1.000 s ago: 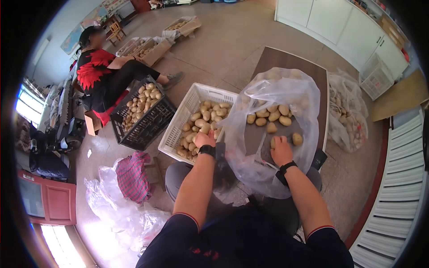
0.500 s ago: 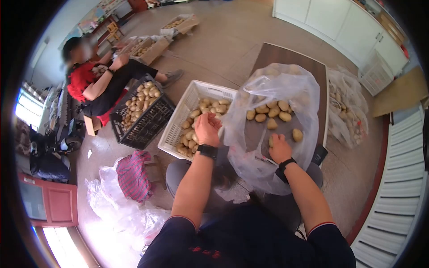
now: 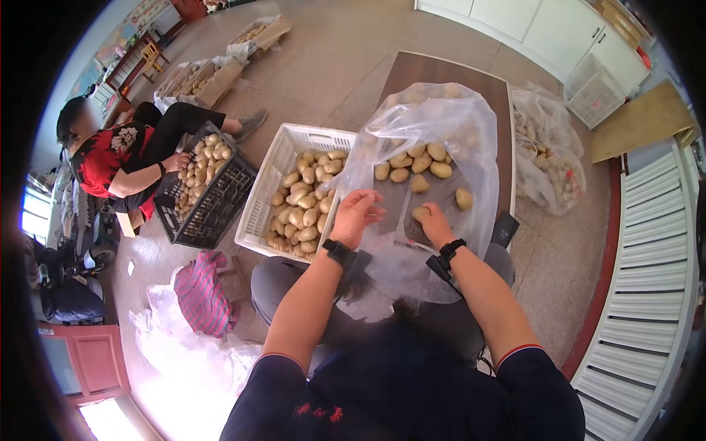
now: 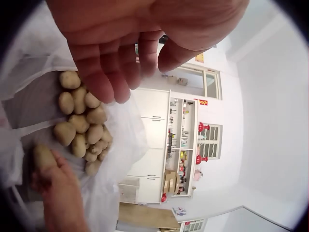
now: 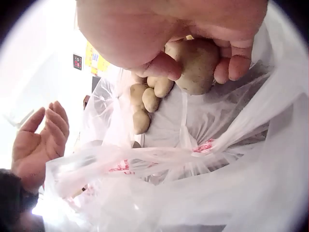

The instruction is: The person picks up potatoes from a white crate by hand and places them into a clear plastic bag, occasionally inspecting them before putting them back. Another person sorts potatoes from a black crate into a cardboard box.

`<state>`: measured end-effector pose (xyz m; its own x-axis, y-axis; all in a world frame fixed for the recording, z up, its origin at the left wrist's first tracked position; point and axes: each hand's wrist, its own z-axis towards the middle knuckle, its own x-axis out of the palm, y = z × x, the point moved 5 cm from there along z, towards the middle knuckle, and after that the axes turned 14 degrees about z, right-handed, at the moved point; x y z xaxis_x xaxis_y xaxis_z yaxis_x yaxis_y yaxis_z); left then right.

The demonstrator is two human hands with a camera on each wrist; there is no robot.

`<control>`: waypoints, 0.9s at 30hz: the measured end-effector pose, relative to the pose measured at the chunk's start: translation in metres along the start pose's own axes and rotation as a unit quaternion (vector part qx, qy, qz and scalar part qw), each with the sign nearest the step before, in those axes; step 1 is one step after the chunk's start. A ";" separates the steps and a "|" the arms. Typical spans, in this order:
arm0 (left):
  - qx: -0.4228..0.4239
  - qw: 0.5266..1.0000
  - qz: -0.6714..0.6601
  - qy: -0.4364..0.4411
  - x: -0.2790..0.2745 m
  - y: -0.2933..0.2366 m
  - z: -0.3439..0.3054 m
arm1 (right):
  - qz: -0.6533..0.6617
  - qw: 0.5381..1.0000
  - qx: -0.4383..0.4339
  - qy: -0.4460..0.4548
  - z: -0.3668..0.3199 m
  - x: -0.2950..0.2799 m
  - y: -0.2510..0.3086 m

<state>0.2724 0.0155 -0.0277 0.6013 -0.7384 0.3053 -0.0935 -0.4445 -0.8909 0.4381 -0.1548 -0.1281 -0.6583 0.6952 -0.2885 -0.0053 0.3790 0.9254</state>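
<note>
My right hand [image 3: 437, 226] holds a potato [image 3: 421, 212] at the mouth of a clear plastic bag [image 3: 482, 147]. In the right wrist view, thumb and fingers curve round that potato [image 5: 198, 67]. My left hand [image 3: 356, 217] hangs between the white crate and the bag's near left edge, palm inward. Its fingers are loosely bent with nothing in them, as the left wrist view shows of the left hand [image 4: 130, 43]. Several loose potatoes [image 3: 419, 163] lie inside the bag, and a single potato [image 3: 463, 198] sits apart at the right.
A white crate [image 3: 254, 209] of potatoes stands left of the bag, by my knee. Beyond it, a seated person [image 3: 121, 158] reaches into a black crate [image 3: 213, 202] of potatoes. The bag lies on a brown table [image 3: 412, 70]. Another filled bag [image 3: 548, 158] rests on the floor at right.
My left hand has risen out of the white crate and moved right to the bag's edge. The right hand keeps its potato. The seated person has reached into the black crate.
</note>
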 end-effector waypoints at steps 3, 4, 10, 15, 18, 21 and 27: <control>-0.035 0.999 0.030 0.012 0.004 0.018 0.004 | 0.166 0.977 0.132 0.028 -0.016 -0.001 0.025; -0.049 0.997 0.058 0.010 0.004 0.023 0.005 | 0.243 0.946 0.207 0.049 -0.025 0.002 0.034; -0.065 0.981 0.177 0.045 0.012 0.040 0.003 | 0.392 0.863 0.248 0.199 -0.033 0.020 0.046; -0.044 0.967 0.235 0.090 0.028 0.037 0.000 | 0.412 0.834 0.273 0.246 -0.038 0.026 0.056; -0.083 0.974 0.156 0.145 0.037 0.036 -0.006 | 0.352 0.867 0.267 0.232 -0.042 0.027 0.059; -0.105 0.977 0.125 0.135 0.038 0.038 -0.007 | 0.273 0.910 0.230 0.210 -0.042 0.027 0.056; -0.128 0.981 0.091 0.110 0.032 0.044 -0.005 | 0.137 0.973 0.092 0.158 -0.019 0.016 0.042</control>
<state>0.2834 -0.0304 -0.0555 0.3723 -0.8967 0.2393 -0.3969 -0.3868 -0.8324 0.4134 -0.1390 -0.0890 -0.8150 0.5738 0.0808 0.3190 0.3280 0.8892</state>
